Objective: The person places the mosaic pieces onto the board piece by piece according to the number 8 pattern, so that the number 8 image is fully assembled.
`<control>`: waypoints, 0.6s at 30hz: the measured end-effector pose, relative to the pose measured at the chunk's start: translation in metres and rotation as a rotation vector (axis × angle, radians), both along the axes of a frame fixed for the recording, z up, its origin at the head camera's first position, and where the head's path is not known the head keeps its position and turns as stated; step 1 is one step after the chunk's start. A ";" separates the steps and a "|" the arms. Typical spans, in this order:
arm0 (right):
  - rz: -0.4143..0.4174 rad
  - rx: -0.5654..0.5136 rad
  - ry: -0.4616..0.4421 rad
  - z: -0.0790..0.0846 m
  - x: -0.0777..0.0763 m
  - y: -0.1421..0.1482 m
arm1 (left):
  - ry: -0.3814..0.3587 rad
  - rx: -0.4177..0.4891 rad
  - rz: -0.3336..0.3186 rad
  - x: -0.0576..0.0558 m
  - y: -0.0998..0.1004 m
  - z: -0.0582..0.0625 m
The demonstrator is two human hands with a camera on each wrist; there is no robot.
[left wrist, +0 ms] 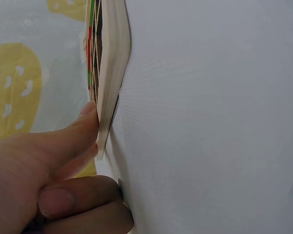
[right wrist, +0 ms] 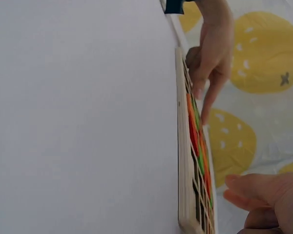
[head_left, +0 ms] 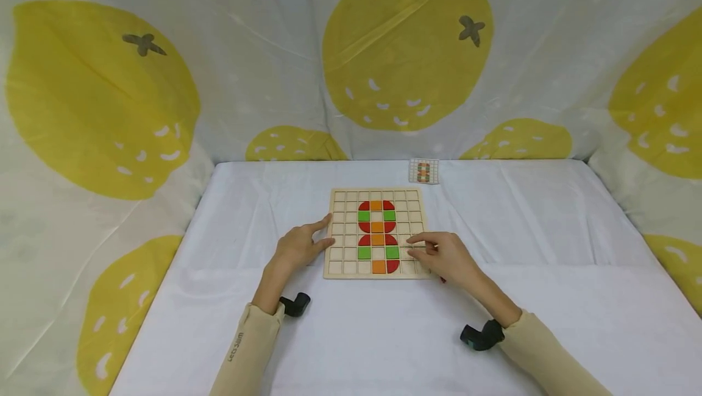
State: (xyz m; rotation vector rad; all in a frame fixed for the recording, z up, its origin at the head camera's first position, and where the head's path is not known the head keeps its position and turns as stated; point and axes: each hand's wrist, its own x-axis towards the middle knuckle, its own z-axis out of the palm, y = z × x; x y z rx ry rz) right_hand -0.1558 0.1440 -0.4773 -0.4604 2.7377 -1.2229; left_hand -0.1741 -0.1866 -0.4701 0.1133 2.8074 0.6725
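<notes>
A square wooden grid board [head_left: 337, 267] lies on the white table, holding red rounded pieces [head_left: 364, 227], orange squares [head_left: 377, 239] and green squares [head_left: 392, 253] in its middle columns. My left hand [head_left: 296, 245] touches the board's left edge with thumb and index finger extended; its other fingers are curled underneath in the left wrist view. Above the board's right side hovers my right hand [head_left: 446, 256], thumb and index finger slightly apart with nothing visible between them. A small red piece [head_left: 443, 280] shows beneath this hand at the board's lower right corner, mostly hidden.
Behind the board lies a small card [head_left: 423, 172] printed with a similar coloured pattern on a grid. White cloth with yellow lemon prints [head_left: 406, 49] rises at the back and both sides of the table. Each wrist bears a black camera mount [head_left: 482, 335].
</notes>
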 end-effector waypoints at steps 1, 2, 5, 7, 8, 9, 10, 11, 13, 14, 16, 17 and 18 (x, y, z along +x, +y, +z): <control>-0.015 0.011 0.007 -0.001 0.002 0.009 | 0.001 0.003 0.001 0.000 0.000 0.000; -0.033 0.021 0.011 -0.002 0.005 0.018 | 0.001 0.006 0.001 0.001 0.000 0.000; -0.091 0.043 0.003 -0.005 0.012 0.040 | 0.005 0.010 -0.001 0.001 -0.001 0.000; -0.121 0.043 -0.030 -0.008 0.017 0.052 | 0.005 0.009 0.000 0.001 -0.001 -0.001; -0.131 0.041 -0.042 -0.009 0.020 0.057 | 0.006 0.009 0.001 0.001 -0.002 -0.001; -0.138 0.037 -0.052 -0.011 0.022 0.062 | 0.006 0.008 0.000 0.001 -0.002 -0.001; -0.142 0.034 -0.060 -0.012 0.024 0.066 | 0.006 0.007 0.001 0.000 -0.002 -0.001; -0.141 0.029 -0.062 -0.013 0.026 0.069 | 0.005 0.007 0.000 0.000 -0.002 -0.001; -0.135 0.028 -0.059 -0.016 0.031 0.074 | 0.002 0.004 -0.003 0.000 -0.002 -0.002; -0.131 0.027 -0.058 -0.017 0.032 0.076 | 0.001 0.002 -0.005 0.000 -0.002 -0.002; -0.131 0.025 -0.066 -0.019 0.035 0.077 | -0.003 0.004 -0.008 0.000 -0.001 -0.002; -0.132 0.024 -0.072 -0.020 0.036 0.078 | -0.004 0.003 -0.008 -0.001 -0.001 -0.002; -0.135 0.022 -0.082 -0.020 0.037 0.078 | -0.005 0.004 -0.007 -0.001 -0.001 -0.001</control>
